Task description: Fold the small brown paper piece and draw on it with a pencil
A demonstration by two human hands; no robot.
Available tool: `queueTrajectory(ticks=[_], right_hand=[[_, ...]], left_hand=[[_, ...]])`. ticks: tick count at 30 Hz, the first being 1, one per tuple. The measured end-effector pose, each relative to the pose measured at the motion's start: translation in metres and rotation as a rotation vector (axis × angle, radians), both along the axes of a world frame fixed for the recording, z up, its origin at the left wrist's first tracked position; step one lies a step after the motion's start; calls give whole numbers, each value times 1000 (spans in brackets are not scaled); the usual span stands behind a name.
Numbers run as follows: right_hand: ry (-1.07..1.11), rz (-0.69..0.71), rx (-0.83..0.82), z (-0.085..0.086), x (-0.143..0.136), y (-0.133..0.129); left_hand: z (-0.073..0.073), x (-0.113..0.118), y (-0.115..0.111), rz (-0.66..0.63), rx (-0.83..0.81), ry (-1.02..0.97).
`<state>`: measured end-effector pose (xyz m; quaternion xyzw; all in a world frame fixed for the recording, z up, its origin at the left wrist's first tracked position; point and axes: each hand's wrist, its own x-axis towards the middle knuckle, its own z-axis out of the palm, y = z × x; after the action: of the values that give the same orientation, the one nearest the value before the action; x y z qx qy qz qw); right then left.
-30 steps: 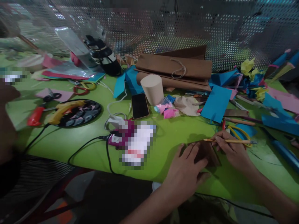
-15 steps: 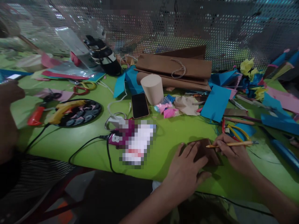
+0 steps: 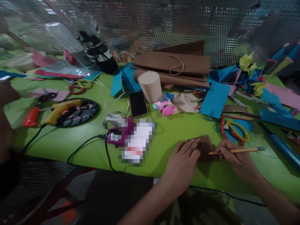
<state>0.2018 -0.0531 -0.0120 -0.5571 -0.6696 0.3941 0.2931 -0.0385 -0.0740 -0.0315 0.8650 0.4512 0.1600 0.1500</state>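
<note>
Lying flat, brown paper [image 3: 206,150] meets parted left fingers [image 3: 187,146]; right fingers [image 3: 227,153] clamp a pencil [image 3: 247,150].

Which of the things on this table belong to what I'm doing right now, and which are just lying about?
In use:
- pencil, in your right hand
- brown piece, under your left hand

Apparently just lying about:
- black-screened phone
- pale cylinder
- yellow glue gun
- blue sheet
- folded brown paper
- dark bottle
</note>
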Motion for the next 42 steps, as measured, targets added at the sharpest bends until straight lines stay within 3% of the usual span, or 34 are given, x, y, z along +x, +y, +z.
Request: queueTrajectory(ticks=[14, 20, 27, 42], right_hand=[[-7, -20, -87, -1, 6, -20], [82, -73, -14, 0, 5, 0], [122, -108, 29, 0, -19, 34], [8, -48, 52, -3, -20, 39]], left_hand=[[2, -2, -1, 1, -10, -21], [1, -2, -2, 40, 33, -25], [0, 0, -2, 47, 31, -32], [0, 0, -2, 47, 19, -37]])
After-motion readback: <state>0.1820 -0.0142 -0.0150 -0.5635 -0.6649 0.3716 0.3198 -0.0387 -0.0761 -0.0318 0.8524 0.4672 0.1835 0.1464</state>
